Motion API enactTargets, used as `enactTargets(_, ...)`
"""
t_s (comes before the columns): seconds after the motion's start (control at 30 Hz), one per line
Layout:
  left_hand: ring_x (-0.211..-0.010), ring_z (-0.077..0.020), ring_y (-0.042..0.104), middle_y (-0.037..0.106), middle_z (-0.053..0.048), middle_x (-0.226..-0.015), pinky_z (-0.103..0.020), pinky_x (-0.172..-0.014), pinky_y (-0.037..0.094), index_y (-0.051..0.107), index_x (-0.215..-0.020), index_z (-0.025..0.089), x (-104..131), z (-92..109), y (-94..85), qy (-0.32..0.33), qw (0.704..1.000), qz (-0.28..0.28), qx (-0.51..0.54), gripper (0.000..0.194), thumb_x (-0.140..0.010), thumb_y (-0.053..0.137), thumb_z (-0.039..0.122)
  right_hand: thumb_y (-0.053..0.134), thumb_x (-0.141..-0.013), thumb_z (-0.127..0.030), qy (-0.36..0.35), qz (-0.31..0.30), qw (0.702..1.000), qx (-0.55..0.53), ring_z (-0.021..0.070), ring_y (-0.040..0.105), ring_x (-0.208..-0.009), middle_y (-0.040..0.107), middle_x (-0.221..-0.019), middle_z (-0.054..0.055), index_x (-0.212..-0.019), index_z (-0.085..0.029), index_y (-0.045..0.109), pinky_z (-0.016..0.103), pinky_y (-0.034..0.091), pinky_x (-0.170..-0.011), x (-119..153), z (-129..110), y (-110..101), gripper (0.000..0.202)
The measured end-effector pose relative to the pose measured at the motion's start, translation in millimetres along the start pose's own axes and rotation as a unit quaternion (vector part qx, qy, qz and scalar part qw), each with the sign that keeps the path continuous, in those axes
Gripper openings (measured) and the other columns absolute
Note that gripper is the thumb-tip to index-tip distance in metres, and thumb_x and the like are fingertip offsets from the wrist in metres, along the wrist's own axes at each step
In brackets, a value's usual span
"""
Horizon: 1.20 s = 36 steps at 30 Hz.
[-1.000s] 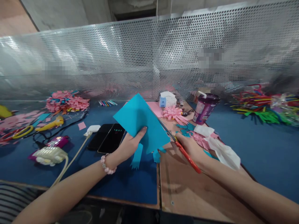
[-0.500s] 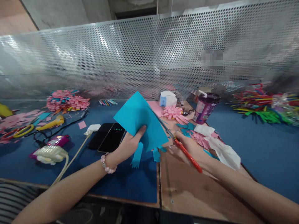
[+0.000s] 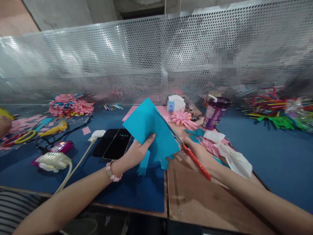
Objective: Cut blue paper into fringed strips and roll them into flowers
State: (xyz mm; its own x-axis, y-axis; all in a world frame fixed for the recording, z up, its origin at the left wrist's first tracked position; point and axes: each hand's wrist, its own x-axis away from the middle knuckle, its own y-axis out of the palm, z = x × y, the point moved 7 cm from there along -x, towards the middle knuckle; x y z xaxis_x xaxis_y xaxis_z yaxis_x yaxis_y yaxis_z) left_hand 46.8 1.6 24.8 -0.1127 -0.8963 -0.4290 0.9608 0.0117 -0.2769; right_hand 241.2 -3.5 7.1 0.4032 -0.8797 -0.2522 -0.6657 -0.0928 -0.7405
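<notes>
My left hand (image 3: 138, 148) pinches a blue sheet of paper (image 3: 153, 127), its thumb on top and the other fingers hidden beneath. The sheet is held up over the table with one corner pointing away from me. In my right hand (image 3: 195, 151) are red-handled scissors (image 3: 195, 160), their blades lying along the right edge of the sheet. Whether the blades are apart is hard to make out. Under the sheet lie blue paper strips with fringed ends (image 3: 143, 164). A pink paper flower (image 3: 182, 118) lies beyond the scissors.
Two phones (image 3: 117, 145) and a white charger (image 3: 97, 134) lie left of my hand. Beyond the right hand stand a purple cup (image 3: 216, 112) and a tissue box (image 3: 176, 103). Crumpled tissues (image 3: 234, 160) lie beside my right forearm. Another person's hand (image 3: 5, 125) shows at far left.
The blue sheet and my left hand have shifted slightly right, bringing the sheet's edge closer to my right hand. Another person's hand has come into view at far left.
</notes>
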Motion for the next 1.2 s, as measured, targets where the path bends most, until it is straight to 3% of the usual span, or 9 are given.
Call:
enactTargets(0.5, -0.128, -0.0238, 0.047, 0.067, -0.008, -0.115, -0.036, -0.114, 0.031, 0.064, -0.113, 0.020, 1, -1, 3.6, 0.000, 0.999, -0.037, -0.011, 0.034, -0.087, 0.054, 0.040, 0.050, -0.078, -0.034, 0.005, 0.022, 1.000, -0.003, 0.0132, 0.042, -0.058, 0.048, -0.067, -0.003, -0.075, -0.022, 0.037, 0.025, 0.031, -0.054, -3, 8, 5, 0.017)
enactTargets(0.77, -0.134, -0.0259, 0.040, 0.063, -0.007, -0.125, -0.036, -0.114, 0.030, 0.052, -0.131, 0.019, 2, -2, 1.9, -0.004, 0.999, -0.033, -0.039, 0.052, -0.087, 0.054, 0.045, 0.044, -0.085, -0.035, -0.028, 0.054, 0.998, 0.022, 0.0122, 0.041, -0.053, 0.042, -0.061, -0.004, -0.071, -0.023, 0.033, 0.024, 0.029, -0.052, -4, 12, 5, 0.021)
enactTargets(1.2, -0.134, -0.0254, 0.040, 0.064, -0.008, -0.124, -0.040, -0.115, 0.030, 0.055, -0.129, 0.022, 4, 2, 2.5, -0.017, 0.999, -0.034, -0.015, 0.048, -0.087, 0.054, 0.044, 0.042, -0.086, -0.033, -0.057, 0.059, 0.996, 0.033, 0.0094, 0.038, -0.048, 0.042, -0.057, -0.005, -0.068, -0.023, 0.032, 0.022, 0.026, -0.047, 0, 7, 2, 0.023)
